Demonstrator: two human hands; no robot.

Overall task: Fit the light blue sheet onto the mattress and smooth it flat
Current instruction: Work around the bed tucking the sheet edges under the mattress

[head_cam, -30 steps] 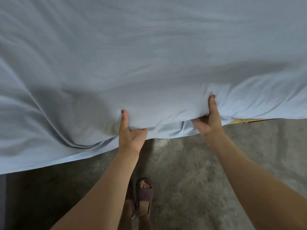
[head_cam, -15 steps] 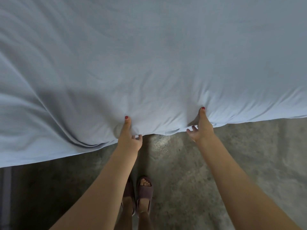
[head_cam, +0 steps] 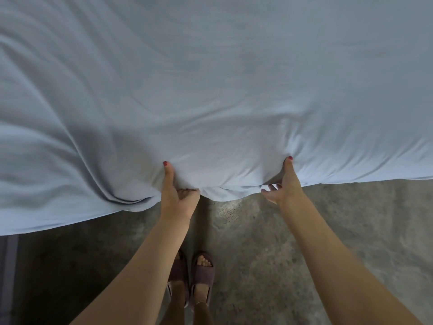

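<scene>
Since the earlier frames, the light blue sheet (head_cam: 210, 90) had been drawn down over the mattress edge, hiding the yellowish strip once exposed there. The hem would best be tucked evenly under that edge. The left hand (head_cam: 179, 195) was curled, gripping the hem; the right hand (head_cam: 284, 187) was loosened, thumb pressed on the cloth.

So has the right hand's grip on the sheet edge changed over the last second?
Yes. The right hand has loosened: its thumb presses the light blue sheet, its fingers now splayed free below the hem.
</scene>
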